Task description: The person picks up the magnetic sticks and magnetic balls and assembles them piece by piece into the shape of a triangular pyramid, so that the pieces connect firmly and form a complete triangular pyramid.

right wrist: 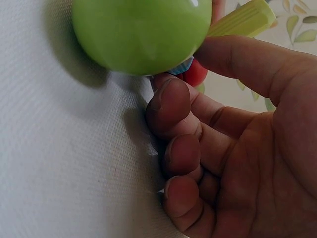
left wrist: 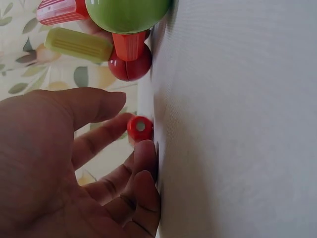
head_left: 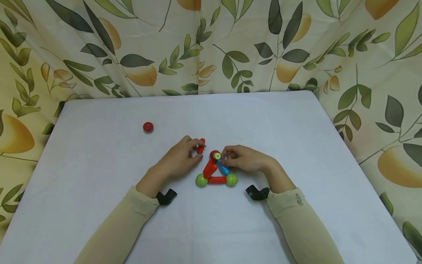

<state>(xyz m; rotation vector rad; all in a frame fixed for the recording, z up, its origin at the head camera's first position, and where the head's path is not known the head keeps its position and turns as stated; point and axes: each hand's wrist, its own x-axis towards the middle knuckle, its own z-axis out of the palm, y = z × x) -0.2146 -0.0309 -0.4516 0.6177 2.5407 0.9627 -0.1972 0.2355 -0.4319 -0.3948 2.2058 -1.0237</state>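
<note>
A triangle of magnetic sticks and balls lies before me. Its near corners are a left green ball [head_left: 201, 180] and a right green ball [head_left: 232, 179], with a red stick [head_left: 217, 180] between them. At the far corner sits a red ball [head_left: 213, 153], from which a yellow-green stick [left wrist: 79, 44] rises at a slant. Another red stick [left wrist: 62, 11] rises from the left green ball. My right hand [head_left: 247, 158] pinches the blue stick [head_left: 224, 169] on the right side. Loosely curved fingers of my left hand [head_left: 179, 156] surround a loose red stick [head_left: 200, 147], the thumb apart from it.
A loose red ball [head_left: 148, 127] lies farther back on the left of the white table [head_left: 99, 146]. Black wrist cameras sit under both cuffs. A leaf-and-fruit patterned curtain [head_left: 230, 44] stands behind the table and along its sides.
</note>
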